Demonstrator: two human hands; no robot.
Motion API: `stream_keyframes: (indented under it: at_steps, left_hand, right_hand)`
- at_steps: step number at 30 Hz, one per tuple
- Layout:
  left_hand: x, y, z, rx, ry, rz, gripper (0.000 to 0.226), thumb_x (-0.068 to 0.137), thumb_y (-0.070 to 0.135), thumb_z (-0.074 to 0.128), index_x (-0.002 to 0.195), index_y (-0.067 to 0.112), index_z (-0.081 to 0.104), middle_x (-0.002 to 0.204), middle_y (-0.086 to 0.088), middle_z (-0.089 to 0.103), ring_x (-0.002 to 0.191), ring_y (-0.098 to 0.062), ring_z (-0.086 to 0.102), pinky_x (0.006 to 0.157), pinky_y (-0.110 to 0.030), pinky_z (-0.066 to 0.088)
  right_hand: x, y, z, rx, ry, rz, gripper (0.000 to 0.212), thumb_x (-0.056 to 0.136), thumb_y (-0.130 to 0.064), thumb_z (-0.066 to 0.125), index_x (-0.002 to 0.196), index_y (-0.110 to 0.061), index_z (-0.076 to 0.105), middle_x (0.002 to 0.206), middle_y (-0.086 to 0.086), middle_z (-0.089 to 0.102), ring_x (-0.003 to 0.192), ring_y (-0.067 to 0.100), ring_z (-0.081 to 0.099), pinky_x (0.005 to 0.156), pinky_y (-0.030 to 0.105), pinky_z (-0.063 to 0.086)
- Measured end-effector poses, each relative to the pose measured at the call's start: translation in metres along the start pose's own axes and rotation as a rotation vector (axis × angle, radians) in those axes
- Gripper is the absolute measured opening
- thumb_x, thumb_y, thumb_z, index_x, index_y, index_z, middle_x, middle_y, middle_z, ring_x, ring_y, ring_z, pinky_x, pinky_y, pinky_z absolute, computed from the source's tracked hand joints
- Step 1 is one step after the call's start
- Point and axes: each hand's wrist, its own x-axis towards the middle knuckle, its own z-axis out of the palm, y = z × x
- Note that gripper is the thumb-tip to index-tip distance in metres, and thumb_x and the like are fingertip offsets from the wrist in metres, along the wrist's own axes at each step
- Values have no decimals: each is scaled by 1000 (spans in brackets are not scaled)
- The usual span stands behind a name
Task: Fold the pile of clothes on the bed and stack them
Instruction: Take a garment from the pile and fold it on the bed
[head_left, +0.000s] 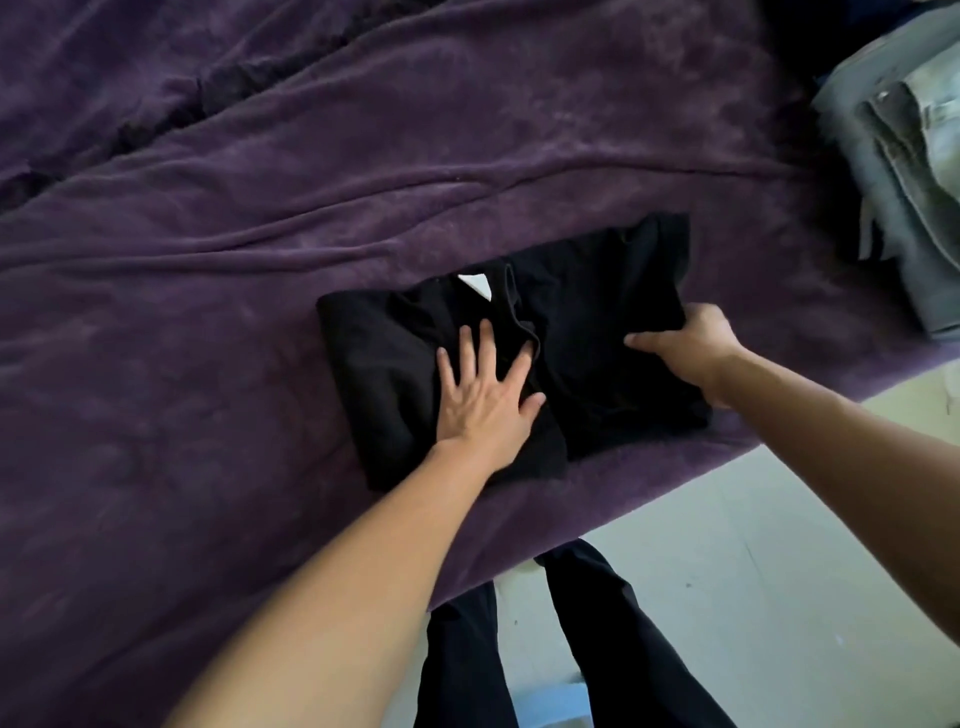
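Left hand (485, 397) flat, fingers spread, on black garment (597, 332). Right hand (691, 343) gripping its right edge. Grey stack (893, 208) well apart.

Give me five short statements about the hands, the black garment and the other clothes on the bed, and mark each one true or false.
1. The left hand lies flat with fingers spread on the black garment. True.
2. The right hand hangs in the air, clear of the garment. False: it grips the garment's right edge, thumb on top.
3. The black garment lies on a purple blanket. True.
4. The grey folded clothes sit on top of the black garment. False: they lie apart from it, at the far right of the bed.
5. A white label shows near the garment's far edge. True.
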Motion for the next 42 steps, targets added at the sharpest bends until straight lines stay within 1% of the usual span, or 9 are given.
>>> stream_keyframes:
  at_steps: [5,8,13,17,22,27,32,37,42]
  left_hand:
    - [-23,-42,-55,-486,361,-39,42,95,29,52,134,14,52,139,-13,47,128,-29,44,106,-42,36]
    - [-48,-97,-75,-643,653,-313,28,92,11,56,118,1,61,114,-18,59,104,-33,59,93,-37,44]
    - [-82,-174,-83,-667,670,-707,25,93,9,53,115,-1,61,110,-24,60,94,-37,60,85,-31,41]
    - [-85,-199,-87,-644,675,-759,25,93,10,52,115,1,60,111,-23,59,92,-35,60,84,-31,41]
    - [-52,-151,-96,-465,682,-275,26,88,9,56,111,2,64,112,-20,59,106,-37,55,95,-41,41]
    - [19,-94,-106,-158,338,284,65,83,6,57,142,26,40,156,-9,23,143,-30,19,113,-43,23]
    - [73,-66,-109,410,-88,518,102,74,-1,59,151,36,2,160,-5,5,146,-34,-6,118,-51,4]
    - [61,-53,-129,578,-144,523,62,79,14,62,135,32,42,134,-10,37,127,-32,30,112,-56,18]
    - [34,-27,-165,513,-66,650,43,74,18,62,116,24,54,132,1,42,138,-21,24,115,-44,16]
  right_hand:
    - [-37,-31,-32,116,-3,-225,10,82,-25,73,90,-21,70,74,-9,72,69,15,71,58,39,60]
    - [-84,-69,-15,14,-64,-539,26,81,-28,73,105,-20,67,90,-8,73,82,9,69,75,35,58]
    - [-157,-110,86,-386,-429,-712,66,84,-38,68,141,-17,41,124,7,63,112,27,59,93,34,47]
    - [-168,-96,125,-295,-483,-709,39,89,-29,62,126,-19,59,104,1,70,95,23,65,85,33,50]
    - [-128,-50,106,-253,129,-636,35,91,-28,57,126,-26,54,122,-5,56,115,19,50,82,35,46]
    - [-106,-8,118,-37,-72,-116,66,75,-56,72,128,-24,48,119,-5,62,112,18,59,91,35,48]
    - [-112,10,134,53,-132,-70,53,67,-46,82,106,-20,57,103,-6,67,97,17,63,84,39,53]
    - [-132,-3,108,-146,-105,-239,40,70,-50,73,90,-28,45,86,-10,63,81,19,61,70,39,51]
    - [-151,0,38,-398,-21,-376,47,75,-53,64,86,-29,26,86,-5,63,83,29,60,59,34,35]
